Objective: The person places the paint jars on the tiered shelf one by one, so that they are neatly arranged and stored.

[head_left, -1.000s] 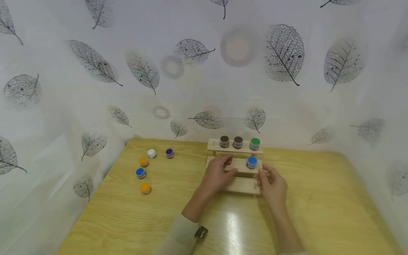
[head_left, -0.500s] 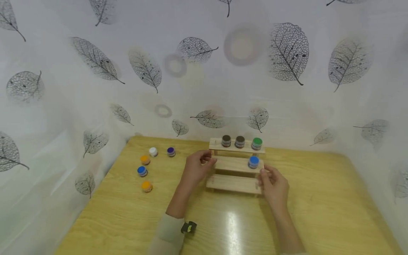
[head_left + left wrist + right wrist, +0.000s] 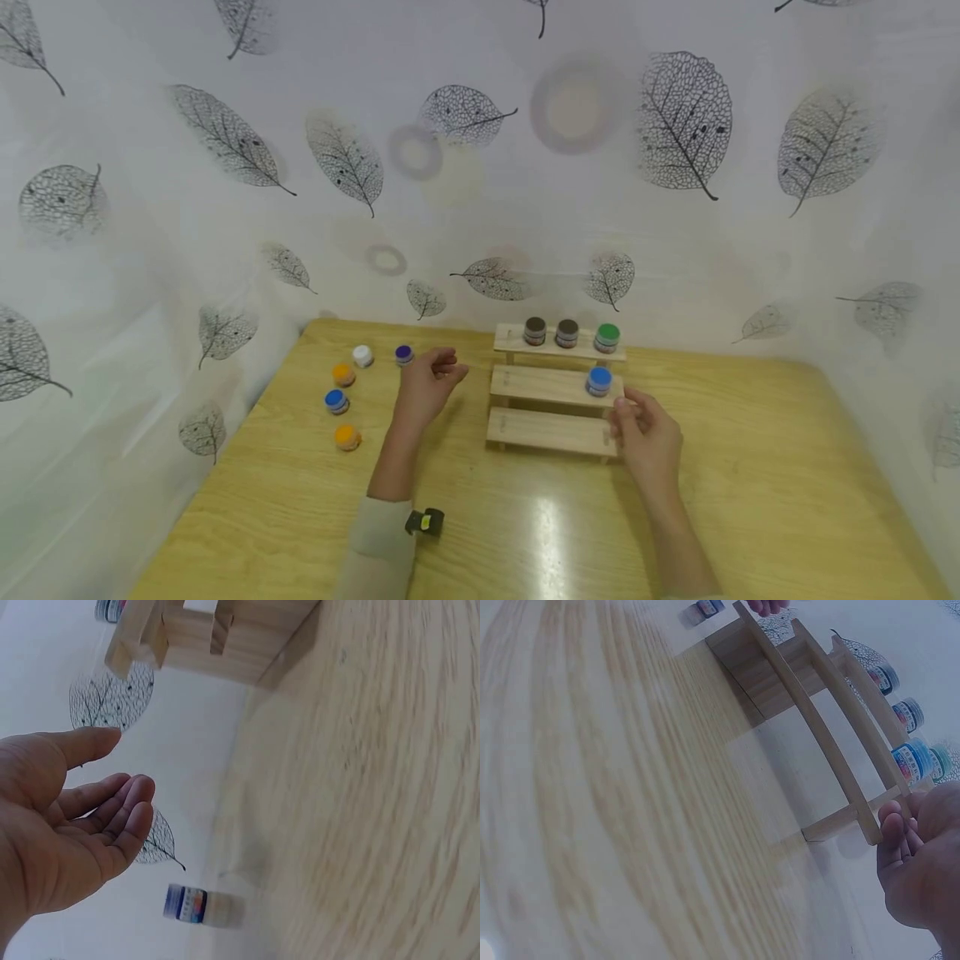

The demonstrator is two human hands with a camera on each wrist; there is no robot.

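Observation:
A three-tier wooden rack stands at the back of the table. My right hand pinches the right end of its middle shelf between thumb and fingers. Close to that grip, a blue-lidded paint jar sits on the same shelf. Two dark-lidded jars and a green-lidded jar line the top shelf; the bottom shelf bears no jar. My left hand is in the air left of the rack, fingers loosely bent and holding nothing. Nearest to it is a purple-lidded jar on the table.
Further left on the wooden table stand a white-lidded jar, two orange-lidded jars and another blue-lidded jar. A pale leaf-patterned sheet rises behind the table and along its sides.
My left hand has moved left from in front of the middle shelf, past the rack's left end, to near the purple-lidded jar. My right hand has stayed at the rack's right end.

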